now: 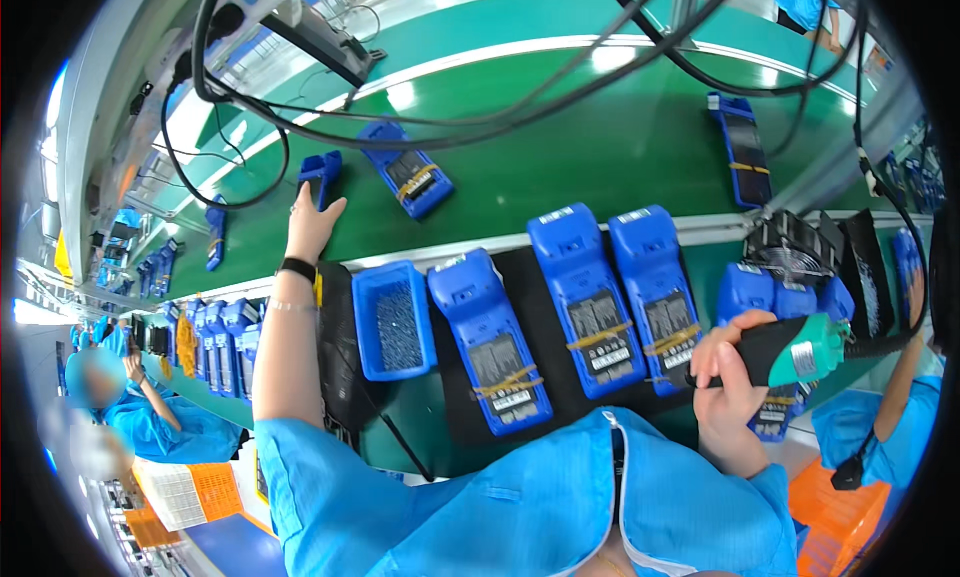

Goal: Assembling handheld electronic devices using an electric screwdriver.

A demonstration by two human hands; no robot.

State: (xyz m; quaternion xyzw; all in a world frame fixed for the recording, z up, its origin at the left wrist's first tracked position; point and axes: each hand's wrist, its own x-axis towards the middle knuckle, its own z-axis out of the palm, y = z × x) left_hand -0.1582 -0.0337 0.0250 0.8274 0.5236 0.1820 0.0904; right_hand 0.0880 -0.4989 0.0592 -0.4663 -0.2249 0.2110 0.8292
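Note:
My left hand [313, 227] reaches far forward over the green conveyor belt, its thumb spread from its fingers. It is at the near end of a blue handheld terminal [320, 167]; I cannot tell whether they touch. My right hand [729, 377] is wrapped round a green and black electric screwdriver [790, 355], its tip pointing left. Below that tip lies a blue terminal [655, 292] with a yellow rubber band. Beside it on the black mat are another terminal [585, 302] and a third [490, 342], all back side up.
A blue bin [393, 322] of small dark screws stands left of the mat. Further terminals lie on the belt [560, 127], one at the right [742, 152]. Black cables [480, 137] hang across the view. Co-workers sit at left and right, beside more terminals [225, 347].

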